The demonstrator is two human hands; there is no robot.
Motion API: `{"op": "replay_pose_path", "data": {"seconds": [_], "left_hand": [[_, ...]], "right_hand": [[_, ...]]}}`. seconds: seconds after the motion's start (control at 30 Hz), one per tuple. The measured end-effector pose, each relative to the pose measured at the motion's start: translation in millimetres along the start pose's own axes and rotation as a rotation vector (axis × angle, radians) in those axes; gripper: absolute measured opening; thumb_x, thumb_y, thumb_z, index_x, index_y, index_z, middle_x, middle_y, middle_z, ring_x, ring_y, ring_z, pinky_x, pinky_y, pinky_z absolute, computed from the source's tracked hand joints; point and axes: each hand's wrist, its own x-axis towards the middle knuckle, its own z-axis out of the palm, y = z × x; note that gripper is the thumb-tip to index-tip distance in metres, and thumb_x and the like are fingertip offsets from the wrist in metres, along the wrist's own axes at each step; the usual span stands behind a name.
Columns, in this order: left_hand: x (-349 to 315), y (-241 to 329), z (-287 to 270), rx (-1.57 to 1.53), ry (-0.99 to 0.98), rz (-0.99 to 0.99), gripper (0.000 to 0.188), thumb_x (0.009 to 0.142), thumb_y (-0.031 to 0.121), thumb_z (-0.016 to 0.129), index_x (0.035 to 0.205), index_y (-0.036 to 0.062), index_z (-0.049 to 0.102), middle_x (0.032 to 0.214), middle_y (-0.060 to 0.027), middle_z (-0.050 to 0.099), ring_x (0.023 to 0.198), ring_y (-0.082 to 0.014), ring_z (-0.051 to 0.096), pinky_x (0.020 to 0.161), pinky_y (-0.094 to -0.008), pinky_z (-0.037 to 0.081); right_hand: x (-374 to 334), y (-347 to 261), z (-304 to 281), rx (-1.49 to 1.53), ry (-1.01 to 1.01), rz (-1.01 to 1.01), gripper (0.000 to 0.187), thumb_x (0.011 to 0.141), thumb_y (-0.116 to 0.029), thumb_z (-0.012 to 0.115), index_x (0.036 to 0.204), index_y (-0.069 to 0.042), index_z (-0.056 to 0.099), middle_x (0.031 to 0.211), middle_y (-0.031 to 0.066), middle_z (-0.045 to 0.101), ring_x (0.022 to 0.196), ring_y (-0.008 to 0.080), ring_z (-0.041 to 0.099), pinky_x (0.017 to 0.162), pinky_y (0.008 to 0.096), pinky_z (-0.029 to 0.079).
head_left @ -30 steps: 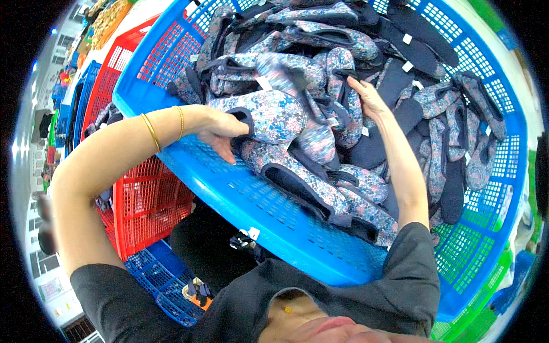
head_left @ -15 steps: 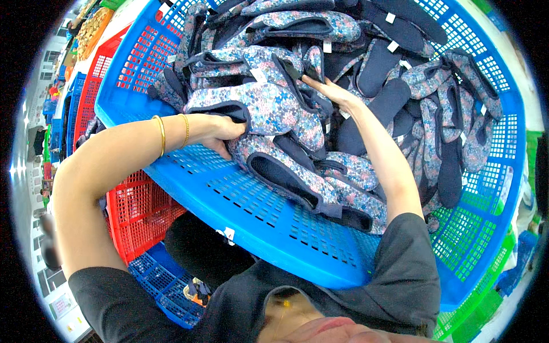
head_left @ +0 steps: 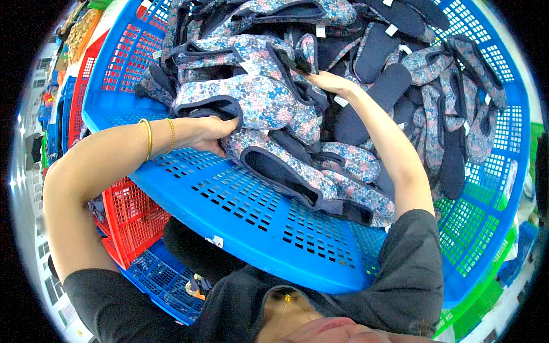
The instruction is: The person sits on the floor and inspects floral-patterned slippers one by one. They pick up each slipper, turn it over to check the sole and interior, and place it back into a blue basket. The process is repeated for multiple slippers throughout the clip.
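Observation:
A heap of blue-and-pink floral slippers with dark navy linings and soles fills a large blue plastic basket (head_left: 251, 223). My left hand (head_left: 214, 132) is closed on the heel end of a floral slipper (head_left: 240, 100) near the basket's near-left rim, its thumb at the opening and its other fingers partly hidden below. My right hand (head_left: 329, 83) reaches across the heap. Its fingertips close at the edge of another slipper (head_left: 309, 51), beside some dark material, and are partly covered. Just below my left hand lies a slipper (head_left: 280, 168) with its opening facing up.
A red basket (head_left: 134, 220) and a lower blue crate (head_left: 171, 280) stand under the near-left side. Green plastic basketwork (head_left: 477, 308) shows below at the right. More crates line the far left. Small white tags stick out of several slippers.
The basket, heap and both hands appear slightly farther left and higher in the picture. Both hands stay at nearly the same places on the slippers; dark material at my right fingertips looks bunched up.

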Motion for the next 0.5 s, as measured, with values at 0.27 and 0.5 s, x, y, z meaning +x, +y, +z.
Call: {"op": "replay_pose_path", "data": {"seconds": [0.27, 0.5], "left_hand": [[3, -6, 0, 0.048, 0.017, 0.082, 0.072, 0.097, 0.052, 0.042, 0.143, -0.002, 0.027, 0.142, -0.0213, 0.041, 0.125, -0.035, 0.047, 0.1, -0.0539, 0.044], [15, -13, -8, -0.049, -0.008, 0.077, 0.069, 0.097, 0.052, 0.042, 0.141, 0.0006, 0.031, 0.142, -0.0193, 0.041, 0.125, -0.0343, 0.047, 0.099, -0.0571, 0.044]], "right_hand": [[-9, -2, 23, 0.202, 0.235, -0.178, 0.059, 0.094, -0.053, 0.048, 0.133, -0.009, 0.054, 0.131, 0.0086, 0.057, 0.116, 0.0181, 0.055, 0.1, 0.0322, 0.041], [4, 21, 24, 0.709, 0.004, -0.126, 0.053, 0.097, -0.043, 0.05, 0.138, -0.01, 0.048, 0.13, 0.0045, 0.057, 0.113, 0.0133, 0.057, 0.095, 0.027, 0.046]]}}
